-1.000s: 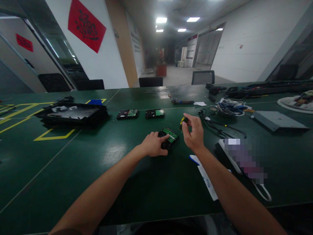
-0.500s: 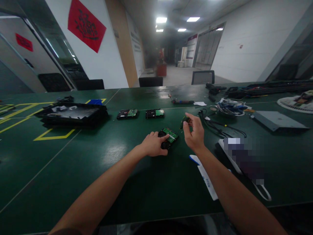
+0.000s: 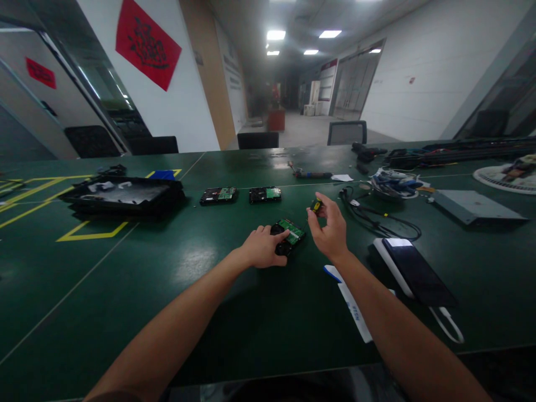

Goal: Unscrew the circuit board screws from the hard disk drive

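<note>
A black hard drive [image 3: 290,234] with a green circuit board on top lies on the green table [image 3: 125,268] in front of me. My left hand [image 3: 263,247] rests on its near left corner, fingers curled over it, holding it down. Just right of the drive, my right hand [image 3: 330,226] is raised off the table and pinches a small screwdriver [image 3: 316,205] with a yellow and black handle between thumb and fingers. Its tip is hard to make out.
Two more hard drives [image 3: 218,195] [image 3: 265,194] lie further back. A black tray [image 3: 123,195] sits at the left. Black cables [image 3: 377,215], a phone [image 3: 414,273], a grey box [image 3: 473,205] and a white and blue strip [image 3: 349,304] lie to the right.
My right hand has turned slightly and shifted a little left with the screwdriver held at its fingertips. The left hand and the drive have not moved.
</note>
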Tool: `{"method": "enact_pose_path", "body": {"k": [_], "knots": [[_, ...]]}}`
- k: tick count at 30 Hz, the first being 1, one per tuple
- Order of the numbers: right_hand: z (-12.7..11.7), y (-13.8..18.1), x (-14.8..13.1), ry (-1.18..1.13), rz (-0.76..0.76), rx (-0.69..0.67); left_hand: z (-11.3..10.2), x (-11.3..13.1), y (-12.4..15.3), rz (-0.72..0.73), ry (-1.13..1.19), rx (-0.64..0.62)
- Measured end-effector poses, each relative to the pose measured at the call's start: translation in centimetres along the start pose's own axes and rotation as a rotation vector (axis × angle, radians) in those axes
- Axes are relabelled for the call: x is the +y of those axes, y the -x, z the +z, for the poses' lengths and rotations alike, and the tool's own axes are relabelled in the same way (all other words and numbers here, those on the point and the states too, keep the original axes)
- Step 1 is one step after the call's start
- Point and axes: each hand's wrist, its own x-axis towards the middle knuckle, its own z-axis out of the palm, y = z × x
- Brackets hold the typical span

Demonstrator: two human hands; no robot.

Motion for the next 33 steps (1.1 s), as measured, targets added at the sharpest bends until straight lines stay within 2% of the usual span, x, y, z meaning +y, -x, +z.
{"method": "enact_pose_path", "body": {"k": [4,8,11,13,15,18,19,23,28,31,33], "knots": [[0.4,0.3,0.2,-0.018,0.022,-0.029,0.1,0.0,0.0,0.002,0.007,0.006],[0.2,0.1,-0.2,0.029,0.034,0.046,0.2,-0.1,0.0,0.002,0.014,0.009],[-0.9,-0.7,-1.0,0.137,0.03,0.149,0.2,-0.1,-0.1,0.002,0.013,0.005],[-2.1,-1.6,-1.3,0.277,0.079,0.124,0.2,-0.2,-0.1,0.003,0.009,0.007],[-3.7,-2.3,-1.2,0.501,0.19,-0.037,0.2,-0.2,-0.1,0.006,0.01,-0.001],[-5.9,-2.9,-0.4,0.759,0.441,-0.446,0.0,-0.2,-0.1,0.008,0.017,-0.013],[-6.6,-3.0,0.0,0.814,0.505,-0.52,0.0,-0.2,0.0,0.008,0.017,-0.012],[-8.7,-3.1,1.8,0.899,0.606,-0.648,-0.2,0.0,0.1,0.004,0.014,-0.013],[-10.5,-3.2,3.4,0.926,0.523,-0.803,-0.3,0.1,0.1,0.0,0.017,-0.023],[-11.0,-3.3,3.4,0.917,0.525,-0.836,-0.3,0.1,0.1,-0.002,0.014,-0.023],[-10.9,-3.4,2.9,0.924,0.561,-0.8,-0.2,0.0,0.1,0.005,0.012,-0.017]]}}
